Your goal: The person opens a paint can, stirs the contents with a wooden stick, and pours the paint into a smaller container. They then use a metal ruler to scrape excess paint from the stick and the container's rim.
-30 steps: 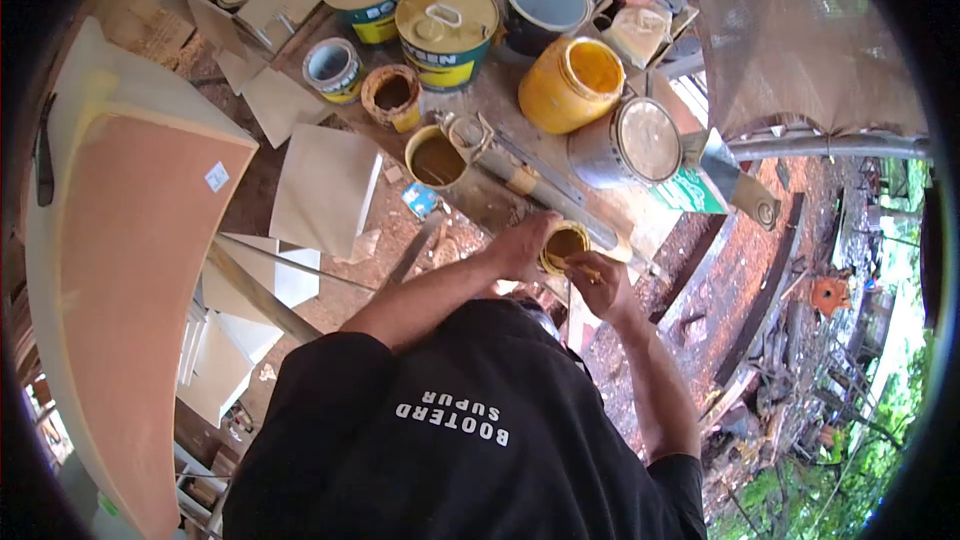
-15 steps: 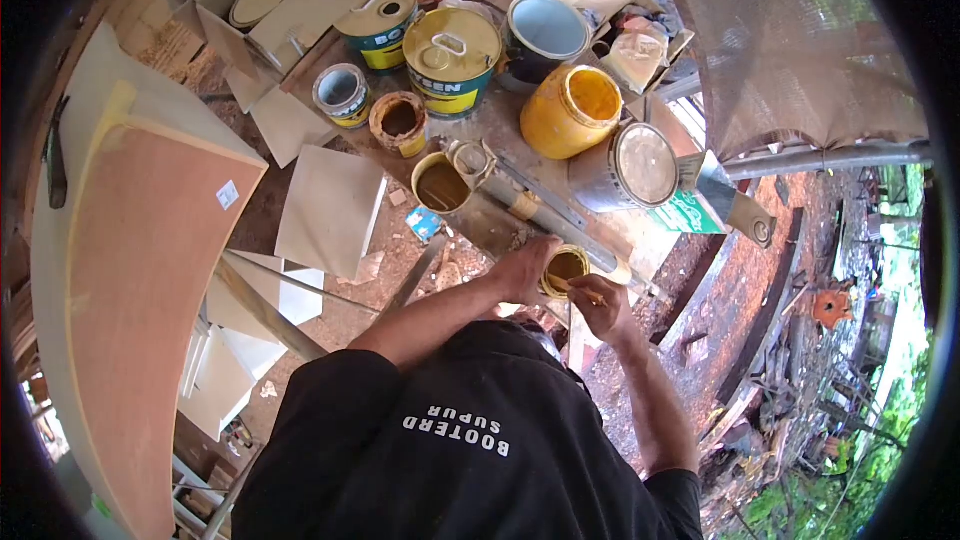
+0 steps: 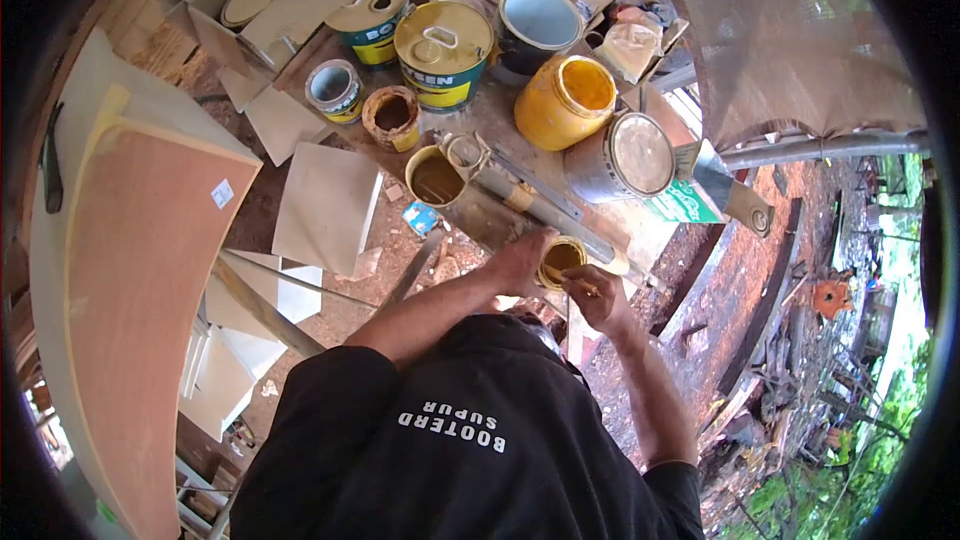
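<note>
My left hand (image 3: 522, 262) is closed around the side of a small tin (image 3: 541, 278) with a pale yellow rim. Brownish-yellow liquid (image 3: 562, 256) shows inside it. Between the fingers of my right hand (image 3: 600, 300) is a thin wooden stick (image 3: 582, 287), its lower end dipping into the tin. Just beyond my left hand, on the bench, stands an open can of brown liquid (image 3: 436, 178), with a small jar-like container (image 3: 464, 149) at its rim.
Paint cans crowd the bench: a lidded green-and-yellow can (image 3: 443, 45), a yellow tub (image 3: 540, 110), a grey can (image 3: 600, 165) and a dark bucket (image 3: 535, 15). Long metal bars (image 3: 560, 215) lie near my hands. A large curved wooden panel (image 3: 150, 270) stands at left.
The stick and my right hand have shifted slightly within and beside the tin. The whole view has moved a little; both hands keep their hold.
</note>
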`<state>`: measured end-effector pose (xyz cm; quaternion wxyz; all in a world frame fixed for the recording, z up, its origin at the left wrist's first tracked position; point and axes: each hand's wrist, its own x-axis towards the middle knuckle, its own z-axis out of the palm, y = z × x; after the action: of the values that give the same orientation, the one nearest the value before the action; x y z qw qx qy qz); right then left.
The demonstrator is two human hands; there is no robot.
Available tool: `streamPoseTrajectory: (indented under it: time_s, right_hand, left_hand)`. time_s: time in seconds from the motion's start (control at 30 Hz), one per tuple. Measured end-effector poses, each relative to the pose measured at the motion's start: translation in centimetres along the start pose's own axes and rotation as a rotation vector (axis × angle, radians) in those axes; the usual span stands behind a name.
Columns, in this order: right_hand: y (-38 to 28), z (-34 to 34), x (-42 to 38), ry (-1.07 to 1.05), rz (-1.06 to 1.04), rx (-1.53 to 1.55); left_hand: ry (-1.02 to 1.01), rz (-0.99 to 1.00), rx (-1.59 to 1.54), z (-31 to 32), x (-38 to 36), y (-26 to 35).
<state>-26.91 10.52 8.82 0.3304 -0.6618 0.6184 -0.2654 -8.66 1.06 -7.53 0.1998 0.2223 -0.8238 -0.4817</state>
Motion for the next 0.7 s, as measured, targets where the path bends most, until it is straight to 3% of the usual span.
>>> streamPoseTrajectory:
  time_s: [0.17,0.3,0.37,0.7]
  right_hand:
    - [-1.4,-3.1,0.1,-0.014,0.158,0.038]
    - [0.1,-1.9,0.6,0.072,0.024,-0.172]
    - [1.5,-0.1,0.8,0.066,-0.184,-0.199]
    - [0.0,-1.0,0.4,-0.089,0.033,0.037]
  left_hand:
    - [0.146,0.067,0.064,0.0,-0.7,0.5]
    - [0.124,0.061,0.045,-0.7,-0.5,1.0]
    - [0.104,0.033,0.055,-1.1,-0.5,1.5]
    - [0.098,0.042,0.026,-1.3,-0.5,1.4]
